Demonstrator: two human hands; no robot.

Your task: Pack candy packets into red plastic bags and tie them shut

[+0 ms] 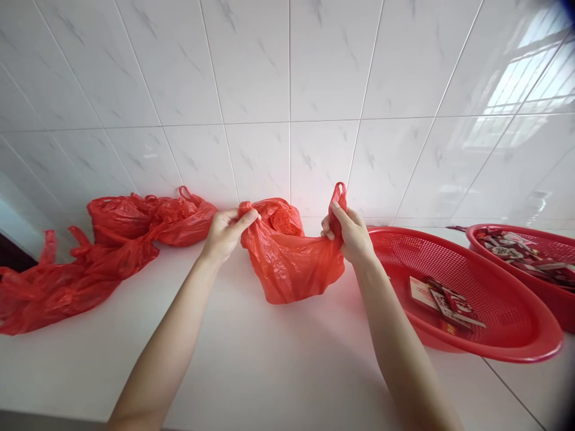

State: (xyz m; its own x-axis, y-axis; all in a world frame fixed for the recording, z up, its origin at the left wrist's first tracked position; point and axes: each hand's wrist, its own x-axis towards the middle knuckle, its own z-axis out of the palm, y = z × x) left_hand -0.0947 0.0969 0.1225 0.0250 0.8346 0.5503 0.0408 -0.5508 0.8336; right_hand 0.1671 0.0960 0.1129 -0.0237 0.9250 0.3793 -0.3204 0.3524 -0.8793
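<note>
Stretched between my two hands is a red plastic bag (296,266), held up over the white counter. My left hand (227,233) pinches the bag's left handle between thumb and fingers. The right handle loop sticks up out of my right hand (348,230), whose fingers are wrapped around it. What the bag holds, if anything, is hidden by the red plastic. Just behind it, against the wall, sits another crumpled red bag (281,215).
Several filled-looking red plastic bags (121,239) lie along the left side of the counter (251,365). At right stands a red perforated basket (503,299) with a few flat printed packets (453,305). A second red basket (557,239) beyond holds many packets. A tiled wall (256,78) closes the back.
</note>
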